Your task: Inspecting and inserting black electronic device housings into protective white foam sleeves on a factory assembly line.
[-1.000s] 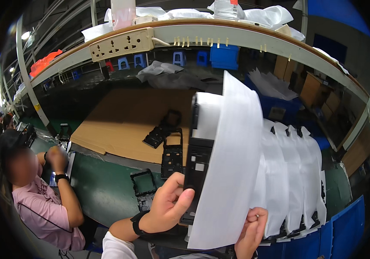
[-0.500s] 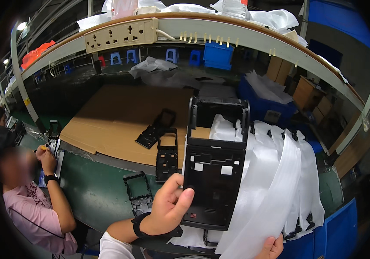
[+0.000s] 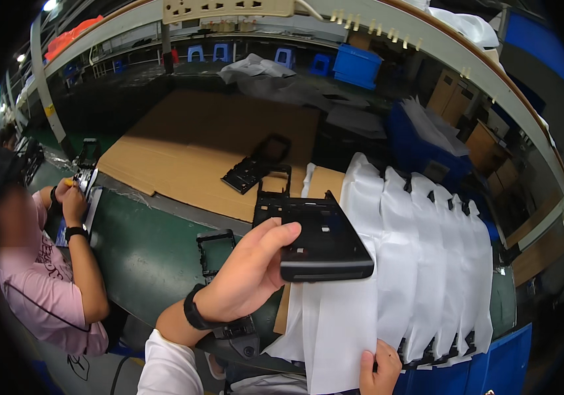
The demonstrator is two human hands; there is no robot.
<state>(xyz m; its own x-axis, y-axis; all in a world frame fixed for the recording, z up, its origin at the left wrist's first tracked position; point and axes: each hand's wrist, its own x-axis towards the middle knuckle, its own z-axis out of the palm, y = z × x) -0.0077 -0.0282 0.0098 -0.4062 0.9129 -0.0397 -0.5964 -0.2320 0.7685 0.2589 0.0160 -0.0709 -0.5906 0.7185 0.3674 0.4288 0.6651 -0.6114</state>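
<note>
Head view: left hand is clamping a black frame near its left edge, thumb on top, fingers hiding beneath.
Right hand: is pinching the near right edge of a white sheet, well apart from the left.
Black frame: is hanging tilted, ahead and right of the left hand; cannot tell whether it is touching the sheet.
One-sided grip: is leaving the right side unsupported; frame could be twisting loose if the thumb is slipping.
White sheet: is looking thin and limp; uneven pulling by the right hand could be creasing or skewing it.
Draped row: is lying right of the right hand and beyond; a wide swing could be snagging it.
Loose frame: is showing just beyond the left hand; a forward push could be scratching both frames.
</note>
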